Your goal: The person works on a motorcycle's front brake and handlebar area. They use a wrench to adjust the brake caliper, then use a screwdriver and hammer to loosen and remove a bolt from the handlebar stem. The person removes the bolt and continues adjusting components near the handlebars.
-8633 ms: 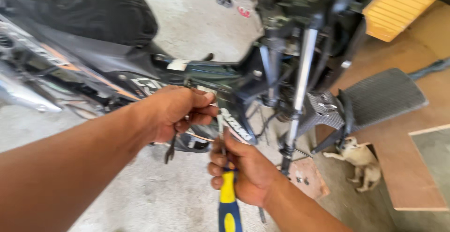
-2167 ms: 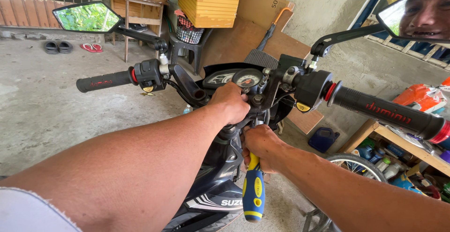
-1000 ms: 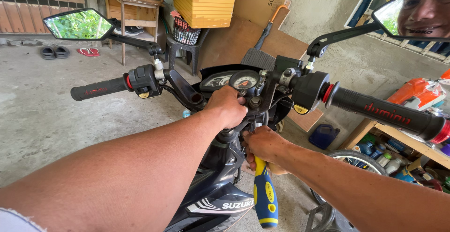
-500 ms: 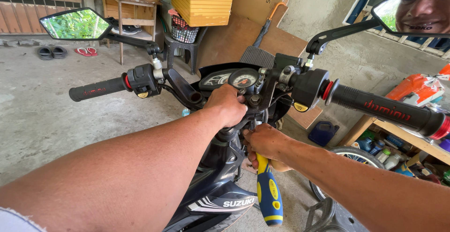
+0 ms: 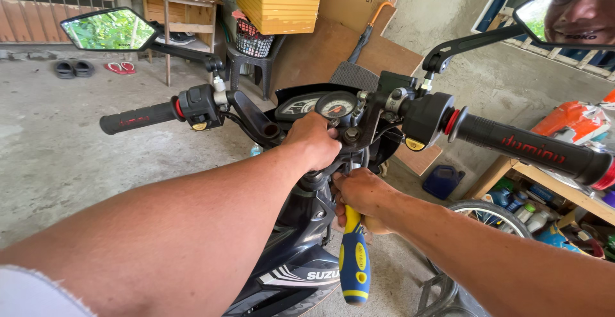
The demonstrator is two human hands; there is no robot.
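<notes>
We have our left hand (image 5: 314,141) clamped over the middle of the handlebar (image 5: 256,118), just below the gauges (image 5: 320,105), fingers closed on the stem there. Our right hand (image 5: 362,192) sits right under it, fingers wrapped around the top of the screwdriver (image 5: 354,259), whose blue and yellow handle hangs down toward the fairing (image 5: 295,272). The tip is hidden behind both hands, so we cannot tell what fastener it meets. To do this well, we judge we should keep the left hand steadying the bar so the bike does not swing, line the shaft straight with the fastener, press in firmly before turning, and turn slowly so the tip does not slip out.
</notes>
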